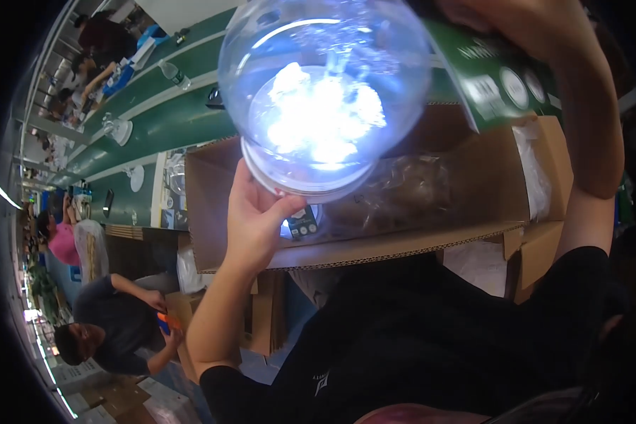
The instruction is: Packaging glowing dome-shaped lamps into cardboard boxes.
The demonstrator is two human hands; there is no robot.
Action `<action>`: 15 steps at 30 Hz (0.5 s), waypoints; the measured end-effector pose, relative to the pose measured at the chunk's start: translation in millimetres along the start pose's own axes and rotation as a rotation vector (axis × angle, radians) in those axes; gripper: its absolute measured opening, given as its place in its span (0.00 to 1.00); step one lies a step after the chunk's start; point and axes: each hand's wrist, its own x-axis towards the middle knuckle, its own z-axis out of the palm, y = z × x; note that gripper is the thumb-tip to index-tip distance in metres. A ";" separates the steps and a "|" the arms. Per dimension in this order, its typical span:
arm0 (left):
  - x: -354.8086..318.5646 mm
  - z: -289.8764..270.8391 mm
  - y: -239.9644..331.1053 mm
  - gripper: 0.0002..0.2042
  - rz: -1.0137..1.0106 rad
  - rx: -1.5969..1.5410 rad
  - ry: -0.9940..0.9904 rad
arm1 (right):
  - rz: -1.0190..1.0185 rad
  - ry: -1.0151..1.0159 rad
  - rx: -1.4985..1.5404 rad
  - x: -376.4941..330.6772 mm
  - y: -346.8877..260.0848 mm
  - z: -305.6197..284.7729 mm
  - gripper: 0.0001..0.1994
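My left hand (258, 219) is closed around the white base of a clear globe lamp (325, 106), its thumb and fingers gripping the rim. Bright white light glows from clustered shapes inside the globe and washes out their detail. At the upper right my right hand (509, 25) is bent over a green printed card (484, 85), with its fingers on the card's upper part; the fingertips are partly cut off by the picture's edge. Below the globe lies an open cardboard box (473, 169), holding clear plastic wrapping (410, 187) and a small green label (304, 223).
A long green worktable (162, 113) runs beyond the box, bearing a plastic bottle (174, 74), clear stands (116, 129) and a phone (108, 201). At the lower left a co-worker (113, 325) holds an orange and blue tool (167, 324) by another carton. More people sit along the table.
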 end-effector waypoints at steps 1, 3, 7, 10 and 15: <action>3.6 4.0 -0.5 0.37 -0.008 0.038 -0.054 | 0.019 -0.007 0.005 -13.8 26.3 -10.3 0.17; 8.3 5.7 -8.5 0.37 -0.047 0.054 -0.115 | 0.017 -0.009 0.008 -42.6 59.7 -15.0 0.18; 51.0 3.8 8.7 0.17 -0.147 0.935 -0.774 | 0.028 -0.004 -0.023 -58.2 48.7 15.9 0.20; 71.4 -3.1 -40.5 0.11 -0.172 1.370 -0.996 | 0.009 -0.014 -0.045 -89.6 66.9 13.8 0.22; 93.4 20.3 -149.8 0.13 -0.313 1.708 -1.325 | -0.019 0.000 -0.094 -127.0 97.5 8.2 0.25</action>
